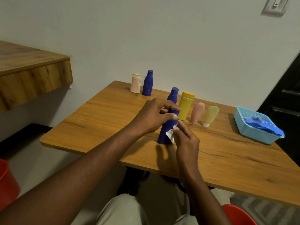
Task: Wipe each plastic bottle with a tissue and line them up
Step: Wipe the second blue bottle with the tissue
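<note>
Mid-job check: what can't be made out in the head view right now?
Head view:
- Held bottle: middle hidden by the left hand.
- Tissue: mostly hidden behind the right hand.
- Basket: crumpled blue contents, unidentifiable.
- Far blue bottle: markings too small, blurred.
- Red bucket: cut off by the left edge.

Both our bare forearms reach in from below, converging. Our left hand [154, 115] curls fingers and thumb round the blue bottle [166, 132]; our right hand [186, 142], knuckles up, pinches the tissue [170, 135] against it.
</note>
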A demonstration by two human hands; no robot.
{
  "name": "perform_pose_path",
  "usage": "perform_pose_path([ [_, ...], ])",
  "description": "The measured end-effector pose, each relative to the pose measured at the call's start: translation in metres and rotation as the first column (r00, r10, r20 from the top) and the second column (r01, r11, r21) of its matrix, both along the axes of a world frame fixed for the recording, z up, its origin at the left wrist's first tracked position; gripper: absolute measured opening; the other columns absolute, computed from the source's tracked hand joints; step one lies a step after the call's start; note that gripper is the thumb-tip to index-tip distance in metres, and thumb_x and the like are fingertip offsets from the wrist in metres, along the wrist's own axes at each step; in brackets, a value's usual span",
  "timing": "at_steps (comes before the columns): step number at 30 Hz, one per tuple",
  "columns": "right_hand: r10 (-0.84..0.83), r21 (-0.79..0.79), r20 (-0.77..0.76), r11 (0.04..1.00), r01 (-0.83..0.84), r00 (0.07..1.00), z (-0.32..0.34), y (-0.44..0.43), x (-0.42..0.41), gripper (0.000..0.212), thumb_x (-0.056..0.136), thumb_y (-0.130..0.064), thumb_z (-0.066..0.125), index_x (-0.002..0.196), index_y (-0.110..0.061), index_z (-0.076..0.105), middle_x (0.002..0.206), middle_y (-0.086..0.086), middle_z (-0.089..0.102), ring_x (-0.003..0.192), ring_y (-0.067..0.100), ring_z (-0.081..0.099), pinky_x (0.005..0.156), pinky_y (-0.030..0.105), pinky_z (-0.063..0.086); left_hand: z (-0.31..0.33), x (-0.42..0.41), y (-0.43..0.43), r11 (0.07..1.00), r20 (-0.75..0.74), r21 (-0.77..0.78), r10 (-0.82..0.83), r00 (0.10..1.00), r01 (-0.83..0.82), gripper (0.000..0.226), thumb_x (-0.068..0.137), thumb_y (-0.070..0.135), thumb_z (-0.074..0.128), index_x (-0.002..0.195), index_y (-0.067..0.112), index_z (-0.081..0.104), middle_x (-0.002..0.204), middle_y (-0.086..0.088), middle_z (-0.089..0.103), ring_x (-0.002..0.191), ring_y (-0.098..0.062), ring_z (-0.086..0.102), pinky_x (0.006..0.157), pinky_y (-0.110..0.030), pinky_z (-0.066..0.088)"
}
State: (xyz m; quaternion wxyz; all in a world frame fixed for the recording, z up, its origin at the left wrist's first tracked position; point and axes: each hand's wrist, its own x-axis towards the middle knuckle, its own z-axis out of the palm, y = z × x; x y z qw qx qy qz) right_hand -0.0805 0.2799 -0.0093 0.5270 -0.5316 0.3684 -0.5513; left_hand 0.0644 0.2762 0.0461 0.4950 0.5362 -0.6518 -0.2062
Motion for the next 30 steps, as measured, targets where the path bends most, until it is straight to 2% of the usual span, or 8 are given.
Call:
perform_pose_path([
  [4,-0.031,0.075,0.097,0.997,0.024,0.995,0.005,-0.014,0.001,0.041,0.100,0.000,0.050,0.139,-0.011,0.057,0.127,-0.001,0.067,0.111,0.006,0.064,0.070,0.012,0.054,0.001,0.001,0.001,1.000,-0.022,0.003,0.006,1.000,-0.006,0.029,0.091,0.015,0.076,0.118,0.024,0.074,0.126,0.006,0.070,0.110,-0.008,0.066,0.082,-0.013,0.052],
  [6,-0.027,0.070,0.030,0.997,0.025,0.999,-0.002,-0.021,0.000,0.044,0.098,0.004,0.048,0.133,-0.016,0.064,0.120,-0.002,0.072,0.109,0.010,0.067,0.070,0.015,0.055,0.001,0.001,0.001,1.000,-0.020,0.006,0.004,1.000,-0.004,0.029,0.091,0.015,0.076,0.118,0.024,0.075,0.126,0.006,0.070,0.111,-0.009,0.066,0.083,-0.013,0.051],
  [9,0.026,0.127,-0.157,0.992,-0.006,0.987,-0.017,-0.027,0.000,0.044,0.093,0.005,0.048,0.117,-0.022,0.073,0.109,-0.003,0.075,0.109,0.019,0.067,0.083,0.032,0.055,0.000,0.000,0.000,1.000,-0.018,-0.001,0.007,1.000,-0.007,0.028,0.091,0.015,0.075,0.118,0.024,0.075,0.125,0.007,0.070,0.111,-0.009,0.066,0.084,-0.014,0.050],
  [13,0.005,0.181,-0.285,0.982,0.049,0.959,-0.020,-0.034,-0.001,0.035,0.094,0.003,0.052,0.110,-0.018,0.074,0.108,0.001,0.074,0.107,0.020,0.066,0.082,0.035,0.054,-0.001,0.001,0.000,1.000,-0.006,-0.007,0.010,1.000,-0.010,0.029,0.092,0.015,0.075,0.119,0.023,0.074,0.127,0.006,0.069,0.109,-0.007,0.065,0.078,-0.008,0.049],
  [17,-0.032,0.168,-0.208,0.984,0.068,0.978,-0.007,-0.034,-0.010,0.027,0.095,0.000,0.057,0.099,-0.015,0.078,0.094,0.002,0.078,0.099,0.021,0.072,0.089,0.042,0.058,-0.002,0.003,-0.001,1.000,-0.017,-0.007,-0.006,1.000,0.006,0.028,0.091,0.015,0.076,0.118,0.023,0.075,0.127,0.005,0.070,0.112,-0.010,0.066,0.089,-0.017,0.052],
  [21,-0.072,0.008,-0.075,0.997,0.073,0.995,0.017,-0.030,-0.010,0.017,0.095,-0.008,0.065,0.105,-0.013,0.077,0.099,-0.001,0.078,0.100,0.014,0.072,0.085,0.035,0.058,-0.001,0.003,-0.003,1.000,-0.004,-0.009,-0.002,1.000,0.002,0.027,0.091,0.016,0.077,0.117,0.025,0.075,0.125,0.006,0.071,0.114,-0.011,0.066,0.095,-0.025,0.054],
  [25,-0.063,-0.022,-0.039,0.998,0.062,0.997,0.033,-0.038,-0.006,0.016,0.097,-0.010,0.064,0.107,-0.015,0.075,0.099,0.000,0.075,0.099,0.015,0.070,0.080,0.029,0.059,0.002,0.003,-0.002,1.000,0.034,-0.008,0.008,0.999,-0.008,0.027,0.091,0.015,0.076,0.117,0.024,0.075,0.124,0.004,0.071,0.110,-0.006,0.065,0.088,-0.015,0.050],
  [30,-0.019,0.036,-0.075,0.999,0.022,0.997,0.010,-0.040,-0.002,0.019,0.100,-0.010,0.056,0.111,-0.014,0.070,0.104,0.005,0.074,0.104,0.023,0.070,0.091,0.045,0.059,0.000,0.003,-0.002,1.000,-0.008,-0.018,0.003,1.000,-0.003,0.027,0.091,0.013,0.076,0.116,0.023,0.075,0.122,0.006,0.072,0.109,-0.007,0.067,0.089,-0.018,0.052],
])
